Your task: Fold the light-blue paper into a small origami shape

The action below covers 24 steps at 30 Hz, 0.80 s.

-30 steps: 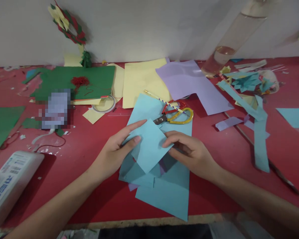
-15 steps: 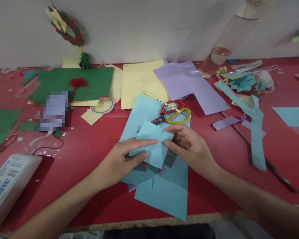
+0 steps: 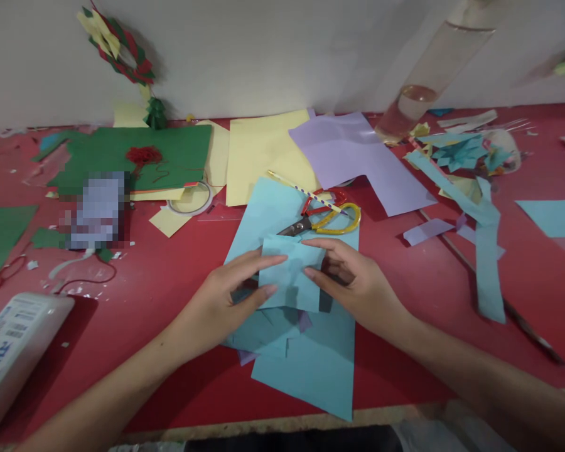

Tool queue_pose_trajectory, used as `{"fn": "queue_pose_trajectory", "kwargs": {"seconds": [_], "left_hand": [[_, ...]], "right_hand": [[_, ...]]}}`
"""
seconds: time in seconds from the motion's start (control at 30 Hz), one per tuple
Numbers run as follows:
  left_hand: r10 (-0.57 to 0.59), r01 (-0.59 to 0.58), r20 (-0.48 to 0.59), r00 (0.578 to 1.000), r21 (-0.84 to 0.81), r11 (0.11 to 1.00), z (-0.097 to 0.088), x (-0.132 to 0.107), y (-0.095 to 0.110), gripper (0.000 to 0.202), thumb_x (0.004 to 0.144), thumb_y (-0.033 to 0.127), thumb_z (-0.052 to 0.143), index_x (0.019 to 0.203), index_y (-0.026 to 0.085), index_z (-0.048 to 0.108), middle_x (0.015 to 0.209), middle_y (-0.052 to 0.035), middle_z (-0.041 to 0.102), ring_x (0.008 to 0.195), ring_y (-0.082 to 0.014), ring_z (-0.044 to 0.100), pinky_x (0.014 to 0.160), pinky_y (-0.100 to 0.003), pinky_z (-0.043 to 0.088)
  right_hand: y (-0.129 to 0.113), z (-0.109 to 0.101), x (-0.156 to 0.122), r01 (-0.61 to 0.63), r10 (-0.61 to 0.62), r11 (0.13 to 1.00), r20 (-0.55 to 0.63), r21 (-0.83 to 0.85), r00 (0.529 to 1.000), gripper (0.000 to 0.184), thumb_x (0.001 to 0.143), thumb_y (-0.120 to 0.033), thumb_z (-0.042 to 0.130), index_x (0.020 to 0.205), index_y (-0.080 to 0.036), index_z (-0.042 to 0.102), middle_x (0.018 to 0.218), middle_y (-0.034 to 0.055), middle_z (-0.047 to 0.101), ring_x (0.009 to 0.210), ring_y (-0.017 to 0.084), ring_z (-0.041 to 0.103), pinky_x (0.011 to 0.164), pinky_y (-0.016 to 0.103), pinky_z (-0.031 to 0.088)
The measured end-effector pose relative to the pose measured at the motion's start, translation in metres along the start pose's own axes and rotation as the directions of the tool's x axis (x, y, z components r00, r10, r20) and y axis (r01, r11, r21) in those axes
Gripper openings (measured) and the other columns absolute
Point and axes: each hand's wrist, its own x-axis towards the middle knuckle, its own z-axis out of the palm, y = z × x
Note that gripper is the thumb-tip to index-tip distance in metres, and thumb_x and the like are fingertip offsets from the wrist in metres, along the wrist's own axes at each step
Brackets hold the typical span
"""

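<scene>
Red counter (image 3: 169, 295) under a pale wall, littered with paper offcuts. Small blue paper piece (image 3: 289, 276) held just above the large blue sheet (image 3: 311, 364), scissors (image 3: 324, 220) just beyond it on the far side. Left hand (image 3: 226, 301) pinching the left edge, forefinger laid across the top. Right hand (image 3: 353, 282) closed on the right edge, thumb seemingly tucked beneath. Best to line up corners and edges before pressing. Better to run any crease from the middle outward with one fingertip, on the flat sheet, clear of the scissors.
</scene>
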Motion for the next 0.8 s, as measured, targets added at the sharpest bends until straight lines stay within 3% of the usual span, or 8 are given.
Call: {"fn": "queue_pose_trajectory", "kwargs": {"seconds": [0.1,0.23,0.33,0.4,0.53,0.8], "left_hand": [[0.191,-0.178,-0.052,0.98,0.189,0.966,-0.001,0.002,-0.004,0.033,0.093,0.022,0.052,0.126,0.024,0.056,0.139,-0.0069,0.049,0.129,-0.0223,0.046,0.105,-0.038,0.043],[0.31,-0.324,0.098,0.946,0.371,0.87,0.001,0.001,-0.008,0.032,0.094,0.021,0.051,0.126,0.019,0.055,0.149,-0.0103,0.037,0.14,-0.025,0.029,0.112,-0.044,0.035],[0.337,-0.419,0.252,0.907,0.486,0.767,0.003,0.0,-0.01,0.03,0.094,0.024,0.051,0.123,0.02,0.057,0.147,-0.0102,0.04,0.141,-0.0287,0.027,0.113,-0.051,0.032],[0.311,-0.431,0.307,0.899,0.499,0.752,0.004,-0.001,-0.01,0.033,0.094,0.03,0.052,0.126,0.022,0.055,0.149,-0.0108,0.038,0.141,-0.0312,0.028,0.111,-0.053,0.035],[0.298,-0.428,0.322,0.898,0.487,0.762,0.003,0.0,-0.012,0.036,0.094,0.033,0.052,0.129,0.026,0.053,0.151,-0.0097,0.034,0.142,-0.0322,0.025,0.111,-0.054,0.035],[0.295,-0.435,0.342,0.892,0.474,0.765,0.002,0.002,-0.011,0.035,0.092,0.033,0.054,0.127,0.029,0.055,0.145,-0.0082,0.042,0.141,-0.0331,0.027,0.113,-0.055,0.031]], "right_hand": [[0.0,0.0,0.0,0.058,-0.052,0.985,0.039,-0.16,0.998,0.036,0.09,-0.028,0.058,0.126,-0.027,0.053,0.069,-0.0029,0.053,0.06,0.012,0.056,0.06,0.026,0.051],[0.001,0.001,0.001,0.145,-0.125,0.947,0.086,-0.287,0.988,0.04,0.09,-0.023,0.056,0.13,-0.024,0.05,0.068,-0.0036,0.054,0.056,0.012,0.054,0.059,0.025,0.048],[0.004,0.002,0.002,0.196,-0.178,0.919,0.082,-0.343,0.981,0.041,0.09,-0.023,0.057,0.131,-0.022,0.05,0.076,-0.0003,0.058,0.058,0.012,0.053,0.059,0.026,0.048],[0.006,0.002,0.003,0.219,-0.21,0.905,0.067,-0.365,0.975,0.039,0.091,-0.023,0.056,0.13,-0.022,0.05,0.085,0.003,0.06,0.062,0.013,0.054,0.06,0.026,0.048],[0.007,0.001,0.005,0.251,-0.254,0.888,0.044,-0.384,0.966,0.032,0.093,-0.022,0.051,0.125,-0.023,0.052,0.099,0.0071,0.06,0.07,0.015,0.057,0.061,0.028,0.049],[0.008,-0.002,0.007,0.233,-0.251,0.879,0.011,-0.417,0.968,0.02,0.092,-0.021,0.052,0.111,-0.024,0.058,0.096,0.0051,0.064,0.077,0.016,0.06,0.068,0.029,0.05]]}}
